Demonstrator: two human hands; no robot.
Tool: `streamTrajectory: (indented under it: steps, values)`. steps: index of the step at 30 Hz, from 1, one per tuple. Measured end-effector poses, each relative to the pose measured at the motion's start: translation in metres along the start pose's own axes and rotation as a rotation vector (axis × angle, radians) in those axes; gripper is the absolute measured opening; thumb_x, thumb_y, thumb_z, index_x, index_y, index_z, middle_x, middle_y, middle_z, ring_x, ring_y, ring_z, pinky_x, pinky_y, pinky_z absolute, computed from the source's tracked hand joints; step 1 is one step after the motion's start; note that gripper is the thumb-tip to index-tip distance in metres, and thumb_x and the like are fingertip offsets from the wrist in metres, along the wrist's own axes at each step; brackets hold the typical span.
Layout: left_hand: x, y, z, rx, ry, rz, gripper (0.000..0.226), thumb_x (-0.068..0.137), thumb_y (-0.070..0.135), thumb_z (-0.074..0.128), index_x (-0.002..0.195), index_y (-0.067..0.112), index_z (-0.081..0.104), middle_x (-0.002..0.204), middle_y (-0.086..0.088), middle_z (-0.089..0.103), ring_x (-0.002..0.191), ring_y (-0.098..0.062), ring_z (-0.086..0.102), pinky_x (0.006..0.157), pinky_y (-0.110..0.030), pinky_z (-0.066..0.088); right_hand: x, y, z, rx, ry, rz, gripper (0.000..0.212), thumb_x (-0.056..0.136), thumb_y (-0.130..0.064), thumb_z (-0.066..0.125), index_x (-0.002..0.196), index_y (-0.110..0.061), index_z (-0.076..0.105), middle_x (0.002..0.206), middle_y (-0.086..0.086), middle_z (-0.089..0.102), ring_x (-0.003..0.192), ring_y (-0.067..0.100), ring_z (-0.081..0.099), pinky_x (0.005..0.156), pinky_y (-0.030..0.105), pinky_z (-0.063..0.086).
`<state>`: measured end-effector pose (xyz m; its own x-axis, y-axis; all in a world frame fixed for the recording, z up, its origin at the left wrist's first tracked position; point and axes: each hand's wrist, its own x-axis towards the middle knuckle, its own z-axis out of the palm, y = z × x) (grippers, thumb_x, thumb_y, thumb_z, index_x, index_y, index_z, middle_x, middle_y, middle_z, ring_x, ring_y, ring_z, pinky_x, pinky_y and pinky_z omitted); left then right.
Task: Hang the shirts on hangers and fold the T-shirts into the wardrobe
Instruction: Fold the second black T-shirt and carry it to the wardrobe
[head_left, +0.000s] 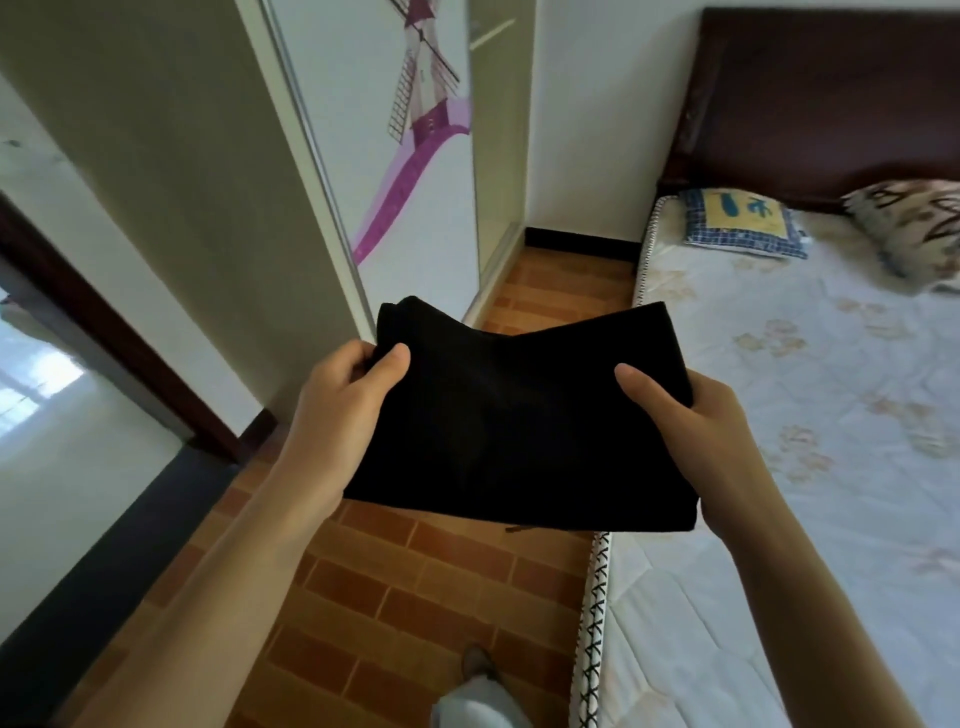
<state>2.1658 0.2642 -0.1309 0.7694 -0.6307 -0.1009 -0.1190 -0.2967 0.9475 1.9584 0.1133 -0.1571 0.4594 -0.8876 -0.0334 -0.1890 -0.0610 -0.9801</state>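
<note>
Head view shows you carrying the folded black T-shirt (514, 415) flat between both hands, its long axis running left to right across your body above the floor. Your left hand (343, 400) grips the left edge, thumb on top, and your right hand (696, 431) grips the right. The wardrobe (405, 156) stands ahead and to your left, nearer your left hand, so the bundle likely goes in left end first.

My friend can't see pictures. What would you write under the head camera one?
Two hands hold a folded black T-shirt flat in the air, the left hand and right hand gripping opposite edges. A wardrobe with a windmill picture stands ahead, a bed on the right.
</note>
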Motion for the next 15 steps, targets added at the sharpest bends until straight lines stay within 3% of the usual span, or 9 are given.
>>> streamTrajectory:
  steps: [5, 10, 13, 15]
  values:
    - [0.071, 0.009, 0.019, -0.021, -0.06, 0.015, 0.028, 0.096, 0.037, 0.057, 0.094, 0.01, 0.063, 0.093, -0.006, 0.069, 0.089, -0.024, 0.068, 0.077, -0.038, 0.053, 0.059, -0.005, 0.008, -0.026, 0.056, 0.019, 0.021, 0.091, -0.036, 0.066, 0.082, -0.017, 0.068, 0.071, -0.005, 0.073, 0.067, 0.012, 0.072, 0.057, 0.024, 0.056]
    - [0.169, 0.04, 0.058, 0.0, -0.104, 0.054, 0.029, 0.096, 0.037, 0.056, 0.093, 0.01, 0.062, 0.094, -0.009, 0.068, 0.09, -0.027, 0.068, 0.083, -0.048, 0.054, 0.149, -0.013, 0.004, -0.028, 0.135, 0.053, 0.027, 0.09, -0.038, 0.066, 0.086, -0.011, 0.069, 0.078, 0.005, 0.074, 0.07, 0.017, 0.072, 0.071, 0.044, 0.06]
    - [0.226, 0.066, 0.084, 0.01, -0.142, 0.076, 0.031, 0.096, 0.037, 0.056, 0.094, 0.007, 0.061, 0.095, -0.013, 0.067, 0.091, -0.03, 0.067, 0.087, -0.054, 0.054, 0.207, -0.029, -0.007, -0.054, 0.157, 0.058, 0.025, 0.091, -0.037, 0.066, 0.086, -0.013, 0.069, 0.076, 0.003, 0.074, 0.07, 0.016, 0.072, 0.069, 0.041, 0.06]
    - [0.261, 0.079, 0.098, -0.006, -0.144, 0.094, 0.03, 0.097, 0.036, 0.055, 0.095, 0.007, 0.061, 0.095, -0.011, 0.067, 0.092, -0.028, 0.066, 0.085, -0.047, 0.054, 0.248, -0.042, -0.014, -0.063, 0.17, 0.039, 0.023, 0.091, -0.037, 0.066, 0.085, -0.015, 0.069, 0.075, 0.001, 0.073, 0.071, 0.017, 0.073, 0.068, 0.038, 0.06]
